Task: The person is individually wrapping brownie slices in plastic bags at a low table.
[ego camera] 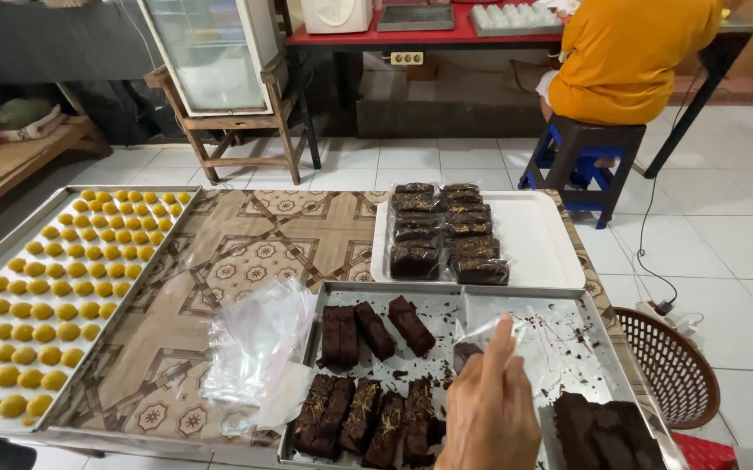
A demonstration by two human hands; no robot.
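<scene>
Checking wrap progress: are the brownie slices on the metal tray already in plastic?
No: the brownie slices lie bare on the metal tray, while the wrapped ones sit on the white tray.

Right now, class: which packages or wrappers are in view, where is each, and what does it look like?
Wrapped brownie slices: two rows on the white tray, dark brown in clear film.
Loose clear bags: crumpled pile on the patterned table.
Clear bag: at the hand, over the metal tray.
</scene>
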